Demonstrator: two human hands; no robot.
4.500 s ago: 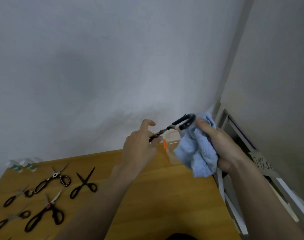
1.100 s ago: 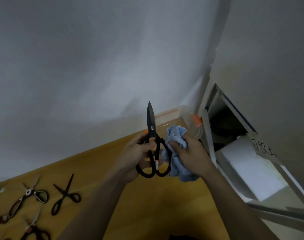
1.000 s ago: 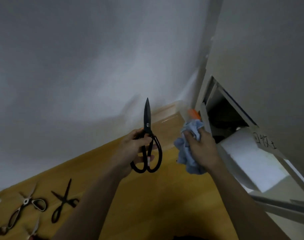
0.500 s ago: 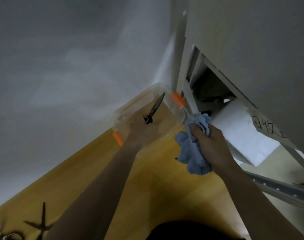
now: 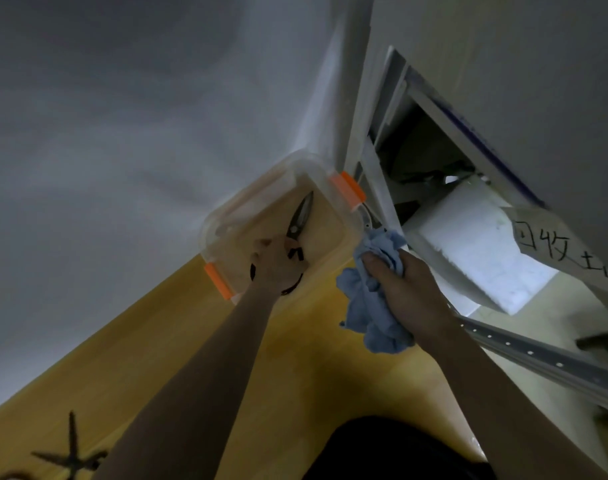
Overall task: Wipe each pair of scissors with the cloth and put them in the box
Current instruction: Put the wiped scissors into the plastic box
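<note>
Since half a second ago the left hand [image 5: 276, 266] has pushed further into the box [image 5: 333, 223]; view has tilted a bit more, box now sits more central and larger in frame. Right hand [image 5: 404, 289] barely shifted, same hold on the cloth [image 5: 370, 306].

Left hand grip: fingers curled round the handles of the black scissors [image 5: 300, 220], clamped on them. Blades together, tip pointing up and away toward the far side of the box. Blades are inside the box outline; can't tell if they touch the bottom. Handle loops mostly hidden under the hand, one dark arc shows below the palm.

Box: clear plastic, orange latches [image 5: 347, 190] on two opposite sides, sitting at the far corner of the wooden surface [image 5: 295, 375], against the wall. Can't tell whether other scissors lie inside.

Right hand grip: clamped on the bunched blue cloth, thumb on top, cloth hanging below the fist. Held just beside the right edge of the box, above the surface edge.

Another pair of black scissors [image 5: 72, 452] lies open on the surface at lower left, well apart from the box.

Right of the surface: white foam block [image 5: 475, 251], metal rail [image 5: 538, 355], paper label with handwriting [image 5: 565, 247].
</note>
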